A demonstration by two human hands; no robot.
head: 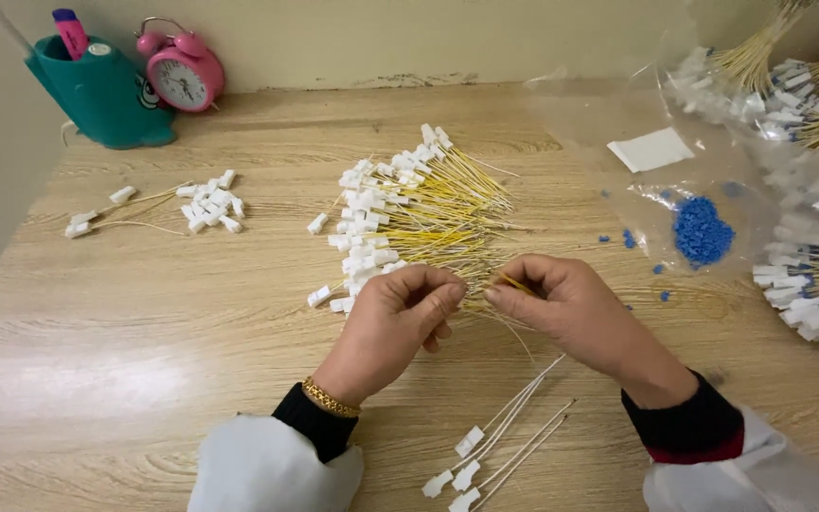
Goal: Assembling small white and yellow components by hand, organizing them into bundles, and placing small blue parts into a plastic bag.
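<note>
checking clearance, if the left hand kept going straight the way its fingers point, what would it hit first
Probably the right hand: the left hand points right, fingertips almost meeting it over the yellow wires. Depth looks similar.

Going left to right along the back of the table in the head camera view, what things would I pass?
Teal holder → pink alarm clock → pile of yellow wires with white connectors → white slip in the clear bag → heap of blue beads → bundled yellow wires at the right edge.
</note>
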